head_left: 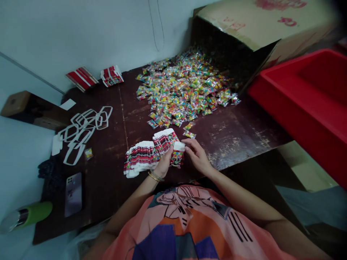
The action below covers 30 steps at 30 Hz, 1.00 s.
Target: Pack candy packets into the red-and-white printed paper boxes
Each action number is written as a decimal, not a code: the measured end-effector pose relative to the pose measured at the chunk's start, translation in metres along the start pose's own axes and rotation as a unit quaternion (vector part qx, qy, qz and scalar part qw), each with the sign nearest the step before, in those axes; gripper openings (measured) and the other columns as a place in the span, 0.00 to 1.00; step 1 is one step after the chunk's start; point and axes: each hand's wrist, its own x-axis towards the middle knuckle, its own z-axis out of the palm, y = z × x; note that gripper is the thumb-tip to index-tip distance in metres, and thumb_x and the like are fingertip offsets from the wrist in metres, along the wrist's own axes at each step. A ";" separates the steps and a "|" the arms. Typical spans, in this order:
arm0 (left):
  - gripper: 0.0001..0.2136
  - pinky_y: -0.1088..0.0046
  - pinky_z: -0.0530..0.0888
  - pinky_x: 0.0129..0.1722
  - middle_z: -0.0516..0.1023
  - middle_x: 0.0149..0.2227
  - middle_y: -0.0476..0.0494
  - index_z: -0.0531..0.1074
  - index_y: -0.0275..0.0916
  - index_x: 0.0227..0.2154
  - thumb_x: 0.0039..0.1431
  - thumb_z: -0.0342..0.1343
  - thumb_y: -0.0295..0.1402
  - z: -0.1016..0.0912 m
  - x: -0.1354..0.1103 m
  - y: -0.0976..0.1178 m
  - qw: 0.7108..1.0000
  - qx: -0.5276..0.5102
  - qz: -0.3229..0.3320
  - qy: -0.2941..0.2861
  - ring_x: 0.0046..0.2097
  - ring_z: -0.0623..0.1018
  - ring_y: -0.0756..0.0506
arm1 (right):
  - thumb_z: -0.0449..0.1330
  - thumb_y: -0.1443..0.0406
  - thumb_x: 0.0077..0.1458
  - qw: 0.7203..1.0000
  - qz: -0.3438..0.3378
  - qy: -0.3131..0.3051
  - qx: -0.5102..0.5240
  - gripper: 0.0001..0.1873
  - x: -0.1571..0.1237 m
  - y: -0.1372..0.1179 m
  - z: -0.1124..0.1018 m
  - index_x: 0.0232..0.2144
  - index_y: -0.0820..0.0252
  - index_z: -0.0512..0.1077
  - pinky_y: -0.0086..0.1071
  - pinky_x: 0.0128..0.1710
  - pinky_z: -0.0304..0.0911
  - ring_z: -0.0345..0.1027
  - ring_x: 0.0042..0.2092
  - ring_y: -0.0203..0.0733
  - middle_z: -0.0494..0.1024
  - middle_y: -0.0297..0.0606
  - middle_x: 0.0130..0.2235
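Note:
My left hand point(163, 163) is closed around a small red printed carton point(177, 157), with its white end flap toward the far side. My right hand point(200, 156) is at the carton's right edge, thumb and forefinger bent together at the white flap. Under and beside my left hand lies an overlapping row of flattened red-and-white cartons point(141, 156). Just beyond the hands, a few clear candy packets point(189, 134) lie apart from a wide heap of colourful candy packets point(181, 90).
A large cardboard box point(260, 21) stands at the back right, beside a red plastic bin point(295, 97). Carton stacks point(82, 78) rest by the wall. On the left are white bands point(81, 124), a phone point(73, 195), a green bottle point(35, 213) and a brown box point(32, 110).

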 end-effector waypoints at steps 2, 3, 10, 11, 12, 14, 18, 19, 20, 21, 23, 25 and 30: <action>0.24 0.67 0.74 0.32 0.79 0.37 0.41 0.71 0.36 0.48 0.59 0.48 0.49 0.002 0.000 0.000 1.000 0.027 -0.014 0.005 0.37 0.76 0.42 | 0.58 0.60 0.56 0.988 0.094 -0.022 0.117 0.18 -0.001 0.005 0.001 0.50 0.50 0.67 0.29 0.30 0.66 0.66 0.31 0.35 0.72 0.36 0.43; 0.22 0.67 0.74 0.32 0.79 0.37 0.41 0.72 0.35 0.46 0.58 0.49 0.48 0.002 0.000 0.000 0.998 0.058 -0.012 0.008 0.37 0.76 0.42 | 0.60 0.61 0.53 0.975 0.134 -0.054 0.167 0.21 -0.001 0.006 0.000 0.50 0.51 0.66 0.26 0.26 0.65 0.64 0.28 0.32 0.73 0.35 0.41; 0.13 0.64 0.68 0.50 0.79 0.38 0.45 0.77 0.37 0.37 0.55 0.52 0.36 0.000 0.006 0.005 0.969 0.219 0.110 0.002 0.45 0.73 0.41 | 0.60 0.60 0.55 0.979 0.056 -0.178 0.081 0.12 0.008 -0.014 -0.017 0.40 0.57 0.78 0.32 0.37 0.69 0.71 0.41 0.39 0.76 0.39 0.44; 0.13 0.63 0.68 0.51 0.79 0.38 0.45 0.77 0.37 0.36 0.55 0.51 0.36 -0.001 0.007 0.005 0.972 0.205 0.115 0.005 0.45 0.73 0.41 | 0.58 0.60 0.57 0.984 0.024 -0.171 0.052 0.12 0.009 -0.019 -0.019 0.40 0.56 0.78 0.35 0.44 0.68 0.70 0.45 0.41 0.77 0.39 0.45; 0.13 0.62 0.68 0.50 0.79 0.38 0.44 0.78 0.37 0.37 0.55 0.51 0.36 -0.001 0.007 0.005 0.976 0.186 0.112 0.003 0.45 0.73 0.41 | 0.57 0.60 0.59 0.986 0.002 -0.162 0.033 0.12 0.010 -0.023 -0.020 0.41 0.54 0.78 0.38 0.49 0.66 0.70 0.48 0.42 0.77 0.39 0.45; 0.15 0.62 0.71 0.46 0.79 0.40 0.43 0.77 0.36 0.40 0.56 0.51 0.38 -0.003 0.006 0.004 0.987 0.138 0.087 -0.016 0.47 0.72 0.40 | 0.58 0.60 0.58 0.990 -0.012 -0.141 0.015 0.12 0.012 -0.027 -0.020 0.42 0.53 0.78 0.39 0.51 0.64 0.71 0.48 0.42 0.79 0.39 0.44; 0.20 0.63 0.72 0.44 0.75 0.50 0.41 0.73 0.37 0.48 0.54 0.55 0.39 -0.008 -0.003 0.004 0.996 0.058 0.040 -0.055 0.52 0.69 0.38 | 0.60 0.61 0.57 0.991 -0.028 -0.133 -0.005 0.11 0.012 -0.023 -0.020 0.42 0.52 0.78 0.38 0.47 0.66 0.73 0.44 0.42 0.80 0.38 0.42; 0.20 0.64 0.71 0.45 0.74 0.51 0.41 0.72 0.37 0.49 0.53 0.57 0.38 -0.009 -0.006 0.004 0.996 0.051 0.029 -0.062 0.53 0.69 0.39 | 0.60 0.62 0.57 0.990 -0.041 -0.135 -0.014 0.11 0.010 -0.021 -0.020 0.43 0.51 0.78 0.38 0.48 0.66 0.72 0.45 0.42 0.80 0.38 0.43; 0.22 0.65 0.71 0.45 0.73 0.52 0.41 0.71 0.38 0.50 0.52 0.58 0.37 -0.009 -0.007 0.003 0.996 0.047 0.016 -0.071 0.53 0.69 0.39 | 0.59 0.62 0.58 0.989 -0.056 -0.137 -0.024 0.12 0.007 -0.019 -0.020 0.43 0.50 0.77 0.39 0.48 0.66 0.72 0.45 0.41 0.80 0.38 0.43; 0.23 0.66 0.71 0.45 0.73 0.52 0.42 0.70 0.39 0.51 0.51 0.60 0.36 -0.009 -0.009 0.002 0.996 0.044 0.004 -0.079 0.53 0.69 0.39 | 0.59 0.63 0.59 0.988 -0.070 -0.135 -0.035 0.12 0.004 -0.017 -0.019 0.44 0.48 0.77 0.39 0.47 0.66 0.71 0.45 0.41 0.79 0.38 0.44; 0.25 0.67 0.71 0.44 0.73 0.52 0.42 0.69 0.40 0.53 0.49 0.62 0.33 -0.006 -0.009 -0.002 0.995 0.042 -0.009 -0.090 0.52 0.70 0.40 | 0.59 0.63 0.59 0.984 -0.092 -0.137 -0.060 0.13 -0.003 -0.011 -0.016 0.46 0.47 0.76 0.41 0.47 0.66 0.70 0.45 0.42 0.79 0.37 0.45; 0.26 0.66 0.71 0.45 0.73 0.51 0.42 0.68 0.40 0.54 0.50 0.61 0.34 0.002 -0.008 -0.010 0.996 0.037 -0.004 -0.079 0.51 0.71 0.41 | 0.58 0.63 0.59 0.983 -0.103 -0.134 -0.073 0.15 -0.011 -0.005 -0.014 0.48 0.47 0.74 0.43 0.50 0.64 0.68 0.48 0.43 0.78 0.38 0.47; 0.25 0.64 0.68 0.52 0.72 0.53 0.42 0.66 0.41 0.55 0.53 0.60 0.37 0.022 -0.006 -0.021 0.994 0.070 0.023 -0.083 0.53 0.70 0.42 | 0.53 0.64 0.62 0.987 -0.049 -0.136 -0.070 0.15 -0.022 -0.001 -0.044 0.47 0.49 0.75 0.40 0.49 0.65 0.69 0.48 0.42 0.78 0.38 0.46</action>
